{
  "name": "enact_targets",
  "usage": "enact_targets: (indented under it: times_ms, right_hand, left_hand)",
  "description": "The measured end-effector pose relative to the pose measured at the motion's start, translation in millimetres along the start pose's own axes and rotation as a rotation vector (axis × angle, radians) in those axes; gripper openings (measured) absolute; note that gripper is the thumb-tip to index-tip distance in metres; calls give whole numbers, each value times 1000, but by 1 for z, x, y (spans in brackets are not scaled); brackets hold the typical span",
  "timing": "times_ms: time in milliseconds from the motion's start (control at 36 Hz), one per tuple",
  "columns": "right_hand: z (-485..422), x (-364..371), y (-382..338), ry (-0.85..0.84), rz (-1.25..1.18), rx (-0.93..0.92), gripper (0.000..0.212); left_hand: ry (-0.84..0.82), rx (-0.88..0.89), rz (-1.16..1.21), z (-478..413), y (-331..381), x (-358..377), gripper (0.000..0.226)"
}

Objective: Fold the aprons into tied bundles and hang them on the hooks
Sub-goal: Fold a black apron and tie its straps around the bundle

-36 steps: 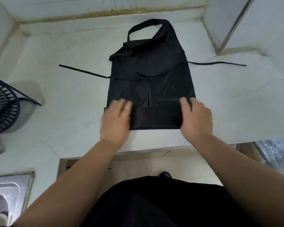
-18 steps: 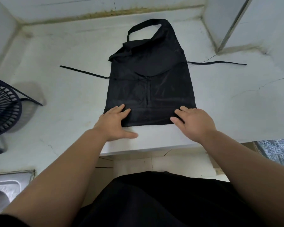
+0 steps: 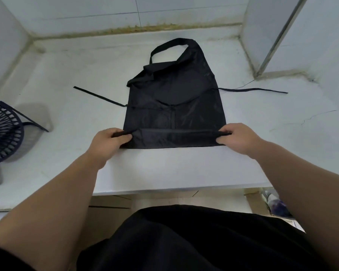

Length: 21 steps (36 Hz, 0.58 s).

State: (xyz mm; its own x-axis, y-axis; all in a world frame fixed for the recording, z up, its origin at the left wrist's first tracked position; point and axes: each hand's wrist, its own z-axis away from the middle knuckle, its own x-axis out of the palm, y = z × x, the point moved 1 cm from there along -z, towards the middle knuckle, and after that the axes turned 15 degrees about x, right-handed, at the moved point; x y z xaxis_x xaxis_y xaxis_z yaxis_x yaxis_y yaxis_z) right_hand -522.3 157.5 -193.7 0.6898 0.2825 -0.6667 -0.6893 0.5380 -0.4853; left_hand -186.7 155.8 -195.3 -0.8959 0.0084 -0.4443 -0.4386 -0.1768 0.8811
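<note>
On the white counter [image 3: 67,133] a black apron [image 3: 174,98] lies flat, its near folded hem pinched at the left corner by the left hand [image 3: 108,142] and at the right by the right hand [image 3: 238,137].

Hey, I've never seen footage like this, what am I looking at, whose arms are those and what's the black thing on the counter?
There is no machine here. A person wears a camera on the head, so the picture looks forward and down over their own arms. The dark clothing at the bottom is theirs. On the white counter a black apron lies spread flat, with its neck loop farthest away. The left waist tie and right waist tie stretch out sideways. The left hand and right hand each pinch one end of the near edge, folded over into a narrow band. At far left stands what looks like a fan.
</note>
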Motion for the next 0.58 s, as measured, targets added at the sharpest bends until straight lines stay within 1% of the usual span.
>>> enact_targets:
  times_ms: [28,56,111,194,333,361,417,444,472,500,528,556,583]
  right_hand:
    - [-2,-1,0,-9,-62,24,5]
    - [-4,-2,0,-13,-108,49,8]
    - [-8,0,0,16,-143,85,19]
    - [-17,7,-3,103,-91,155,30]
    - [-24,16,-11,164,20,243,21]
    - [-22,18,-12,178,27,257,24]
    - [-18,23,-17,256,106,268,39]
    - [-15,25,-20,328,224,249,48]
    - [-13,28,-23,403,368,196,55]
    - [-13,31,-27,461,496,102,58]
    - [-14,36,-32,481,583,-24,57]
    - [-15,42,-35,447,642,-140,51]
    - [-17,49,-38,377,678,-219,47]
  left_hand:
    - [44,-10,21,0,-5,2,1]
    - [83,-6,29,-2,-10,4,4]
    - [127,31,-53,-7,-15,10,12]
    - [134,49,-284,-20,-15,17,26]
    - [59,6,-611,-39,-15,22,35]
    - [63,7,-650,-38,-12,25,37]
    - [90,27,-725,-39,-8,30,40]
    - [100,67,-785,-39,-7,32,43]
    - [100,145,-866,-37,-8,36,48]
    - [85,269,-927,-39,-8,40,51]
    - [58,446,-937,-41,-7,45,52]
    - [-11,631,-906,-43,-7,52,49]
    - [-119,774,-855,-43,-6,59,43]
